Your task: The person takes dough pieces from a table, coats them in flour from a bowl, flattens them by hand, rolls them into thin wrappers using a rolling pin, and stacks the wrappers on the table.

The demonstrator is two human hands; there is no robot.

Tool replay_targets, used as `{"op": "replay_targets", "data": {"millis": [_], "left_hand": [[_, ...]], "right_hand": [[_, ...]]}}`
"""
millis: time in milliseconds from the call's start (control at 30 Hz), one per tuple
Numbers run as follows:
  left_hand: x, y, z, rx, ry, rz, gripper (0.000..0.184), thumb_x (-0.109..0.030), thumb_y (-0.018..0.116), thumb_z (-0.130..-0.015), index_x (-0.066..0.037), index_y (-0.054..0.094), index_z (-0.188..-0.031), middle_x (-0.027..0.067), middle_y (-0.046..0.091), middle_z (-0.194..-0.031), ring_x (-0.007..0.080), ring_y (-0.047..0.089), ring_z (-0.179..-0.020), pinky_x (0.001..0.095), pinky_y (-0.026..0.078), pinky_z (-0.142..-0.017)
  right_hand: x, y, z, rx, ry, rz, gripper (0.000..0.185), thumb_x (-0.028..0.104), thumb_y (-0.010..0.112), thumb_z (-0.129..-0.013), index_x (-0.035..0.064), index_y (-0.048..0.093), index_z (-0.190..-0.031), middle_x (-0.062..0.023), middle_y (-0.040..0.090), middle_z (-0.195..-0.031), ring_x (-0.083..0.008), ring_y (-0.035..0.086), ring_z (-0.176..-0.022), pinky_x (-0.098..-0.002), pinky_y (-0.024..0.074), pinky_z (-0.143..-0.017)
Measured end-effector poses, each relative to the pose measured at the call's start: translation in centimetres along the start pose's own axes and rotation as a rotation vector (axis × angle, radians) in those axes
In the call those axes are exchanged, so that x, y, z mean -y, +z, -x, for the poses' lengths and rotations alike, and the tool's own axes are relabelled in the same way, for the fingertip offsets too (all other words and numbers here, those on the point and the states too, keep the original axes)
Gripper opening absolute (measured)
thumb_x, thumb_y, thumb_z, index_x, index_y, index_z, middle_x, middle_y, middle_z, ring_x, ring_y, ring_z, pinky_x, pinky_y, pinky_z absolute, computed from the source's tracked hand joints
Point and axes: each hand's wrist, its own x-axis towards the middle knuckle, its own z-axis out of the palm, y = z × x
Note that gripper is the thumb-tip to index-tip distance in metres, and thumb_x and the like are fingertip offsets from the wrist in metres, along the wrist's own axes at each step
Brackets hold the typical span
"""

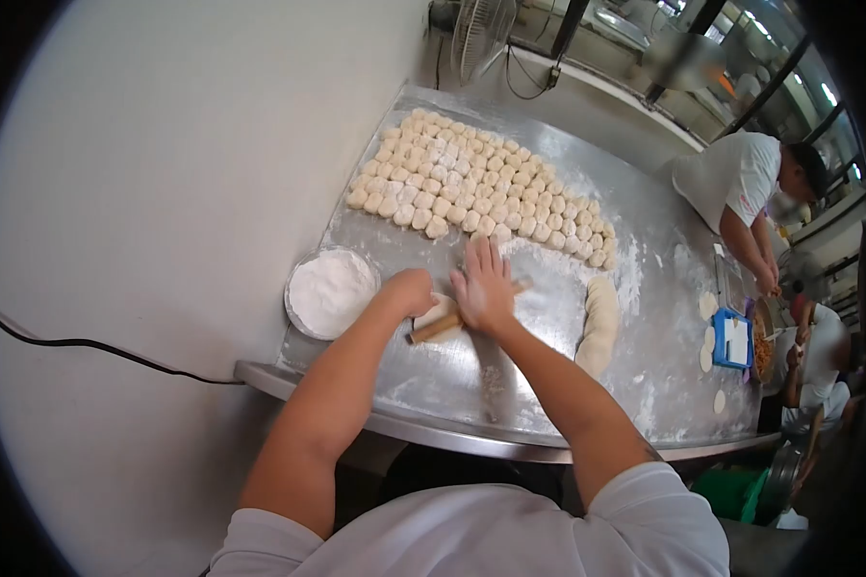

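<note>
Right hand flat on rolling pin, floured metal table, pale wall.

Tan rolling pin, cream dough disc, white flour

Small white ceiling lights glare at upper right, while soft, even light covers the pale wall at left. The steel table shines at lower centre, a darker streak below the right hand. Wide-angle distortion bows the table's front edge; black vignetting rounds the corners, and smeary patches blur the right background.
</note>
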Motion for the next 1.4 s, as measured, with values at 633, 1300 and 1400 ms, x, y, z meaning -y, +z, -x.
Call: {"op": "replay_targets", "data": {"millis": [633, 1300, 1400], "left_hand": [[-9.6, 4.3, 0.2, 0.15, 0.253, 0.363, 0.037, -0.017, 0.081, -0.089, 0.004, 0.072, -0.119, 0.0175, 0.077, -0.101, 0.0292, 0.075, -0.09, 0.041, 0.06, -0.076], [-29.9, 11.7, -5.8, 0.082, 0.879, 0.045, 0.034, -0.03, 0.085, -0.083, -0.008, 0.069, -0.103, 0.0141, 0.073, -0.101, 0.0373, 0.07, -0.097, 0.0478, 0.055, -0.082], [-30.6, 11.9, -5.6, 0.002, 0.878, 0.086, 0.035, -0.035, 0.084, -0.084, -0.009, 0.068, -0.102, 0.0124, 0.07, -0.106, 0.0358, 0.069, -0.1, 0.0478, 0.055, -0.082]], "right_hand": [[3.0, -9.9, 15.7, 0.813, -0.233, -0.189, 0.028, 0.018, 0.062, -0.096, 0.0028, 0.081, -0.111, -0.0237, 0.077, -0.118, -0.0392, 0.075, -0.109, -0.05, 0.0599, -0.091], [-0.9, -12.2, 15.2, 0.789, -0.231, -0.23, 0.031, 0.011, 0.06, -0.095, 0.0, 0.077, -0.118, -0.0231, 0.076, -0.123, -0.0367, 0.075, -0.112, -0.0466, 0.06, -0.092], [-1.3, -13.2, 15.3, 0.714, -0.277, -0.233, 0.032, 0.011, 0.059, -0.097, -0.0002, 0.075, -0.121, -0.0228, 0.075, -0.123, -0.0372, 0.073, -0.116, -0.0468, 0.0594, -0.093]]}}
